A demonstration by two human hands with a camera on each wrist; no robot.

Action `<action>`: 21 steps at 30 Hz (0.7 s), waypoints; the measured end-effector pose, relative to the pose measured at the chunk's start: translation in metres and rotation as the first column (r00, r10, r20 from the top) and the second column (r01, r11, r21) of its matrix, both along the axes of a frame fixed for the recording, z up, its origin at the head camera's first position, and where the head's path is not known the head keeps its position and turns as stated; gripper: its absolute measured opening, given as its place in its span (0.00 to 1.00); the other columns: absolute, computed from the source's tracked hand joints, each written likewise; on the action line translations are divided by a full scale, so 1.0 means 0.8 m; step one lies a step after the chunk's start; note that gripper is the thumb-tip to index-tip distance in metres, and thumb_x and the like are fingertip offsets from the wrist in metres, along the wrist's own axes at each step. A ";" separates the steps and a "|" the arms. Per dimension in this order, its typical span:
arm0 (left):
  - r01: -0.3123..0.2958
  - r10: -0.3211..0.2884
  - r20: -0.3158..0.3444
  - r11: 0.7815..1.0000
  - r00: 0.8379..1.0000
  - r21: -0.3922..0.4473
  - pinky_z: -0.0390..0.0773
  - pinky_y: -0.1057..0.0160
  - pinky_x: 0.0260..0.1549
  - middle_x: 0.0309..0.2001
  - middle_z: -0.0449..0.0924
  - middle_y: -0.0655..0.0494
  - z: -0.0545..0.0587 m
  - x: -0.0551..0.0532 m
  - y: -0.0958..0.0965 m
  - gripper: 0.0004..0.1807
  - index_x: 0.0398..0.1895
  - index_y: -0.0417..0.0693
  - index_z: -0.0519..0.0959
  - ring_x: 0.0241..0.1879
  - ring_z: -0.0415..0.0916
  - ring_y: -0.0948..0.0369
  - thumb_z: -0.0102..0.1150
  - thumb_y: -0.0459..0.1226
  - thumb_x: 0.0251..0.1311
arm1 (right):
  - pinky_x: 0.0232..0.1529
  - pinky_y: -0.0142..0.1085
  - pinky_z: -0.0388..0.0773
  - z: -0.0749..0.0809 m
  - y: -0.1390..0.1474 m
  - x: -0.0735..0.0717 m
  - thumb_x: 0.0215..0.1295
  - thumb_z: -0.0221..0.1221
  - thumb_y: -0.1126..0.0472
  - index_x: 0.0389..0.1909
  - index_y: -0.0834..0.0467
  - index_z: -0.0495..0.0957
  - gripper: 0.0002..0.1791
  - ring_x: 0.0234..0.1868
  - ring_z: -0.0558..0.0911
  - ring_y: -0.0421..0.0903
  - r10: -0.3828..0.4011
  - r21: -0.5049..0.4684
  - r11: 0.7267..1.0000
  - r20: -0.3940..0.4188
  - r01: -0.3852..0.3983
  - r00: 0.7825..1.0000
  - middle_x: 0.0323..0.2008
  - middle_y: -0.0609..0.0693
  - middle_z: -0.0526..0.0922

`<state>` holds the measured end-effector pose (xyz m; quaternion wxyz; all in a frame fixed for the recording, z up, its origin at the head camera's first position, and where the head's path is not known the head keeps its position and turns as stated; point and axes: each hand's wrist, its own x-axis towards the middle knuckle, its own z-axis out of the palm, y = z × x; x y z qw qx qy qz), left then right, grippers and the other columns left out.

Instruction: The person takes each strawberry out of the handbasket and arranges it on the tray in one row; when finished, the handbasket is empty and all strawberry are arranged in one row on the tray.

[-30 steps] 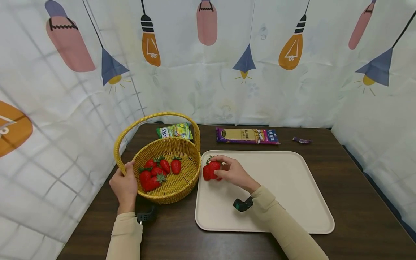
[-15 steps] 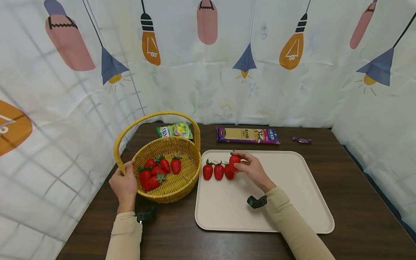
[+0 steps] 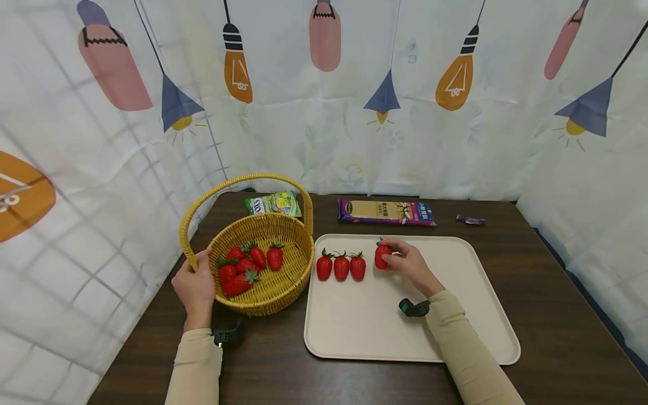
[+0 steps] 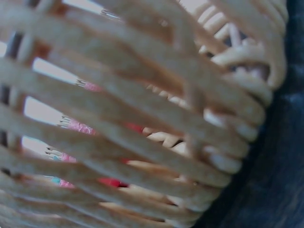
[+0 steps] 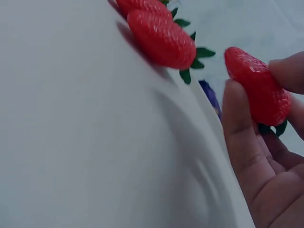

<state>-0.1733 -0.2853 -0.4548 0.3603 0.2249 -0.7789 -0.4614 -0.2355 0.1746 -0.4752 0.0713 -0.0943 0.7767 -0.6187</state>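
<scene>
Between the thumb and fingers of my right hand [image 3: 412,271] is a red strawberry [image 3: 381,257] with a green leafy top. In the right wrist view this strawberry [image 5: 259,88] appears raised off the beige tray [image 3: 385,332]. Three more strawberries [image 3: 341,268] lie in a row on the tray's far left part, leaves pointing away from me. My left hand [image 3: 196,289] grips the yellow wicker basket [image 3: 270,304] at its left side, where the arched handle meets the rim. Several strawberries [image 3: 238,286] lie inside it. Woven strands [image 4: 118,109] fill the left wrist view, blurred.
Behind the basket lies a green snack packet [image 3: 273,203]. A long purple and gold packet [image 3: 386,212] lies beyond the tray, with a small purple wrapped piece [image 3: 471,219] to its right. All stand on a dark wooden table [image 3: 268,365] against a printed curtain [image 3: 324,135].
My right hand has moved rightward over the tray with the strawberry, from above the row to a spot right of it. The row of three is now fully uncovered. My left hand stays on the basket.
</scene>
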 end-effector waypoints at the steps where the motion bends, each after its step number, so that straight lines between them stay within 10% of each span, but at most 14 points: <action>1: -0.001 0.001 0.000 1.000 1.000 -0.004 0.60 0.65 0.25 0.32 0.82 0.39 -0.001 -0.001 0.000 0.23 0.46 0.48 0.87 0.21 0.61 0.61 0.48 0.52 0.70 | 0.42 0.37 0.80 -0.002 0.001 0.000 0.66 0.60 0.62 0.61 0.58 0.74 0.22 0.49 0.76 0.54 -0.001 0.009 1.000 0.008 0.001 1.000 0.56 0.59 0.75; 21: 0.001 -0.001 0.000 1.000 1.000 0.012 0.64 0.66 0.34 0.45 0.85 0.44 -0.001 -0.002 0.000 0.23 0.47 0.47 0.87 0.33 0.70 0.64 0.47 0.52 0.70 | 0.35 0.40 0.82 -0.015 -0.010 0.000 0.65 0.61 0.66 0.58 0.60 0.77 0.20 0.37 0.81 0.49 0.057 0.112 0.992 0.041 -0.061 0.998 0.49 0.60 0.79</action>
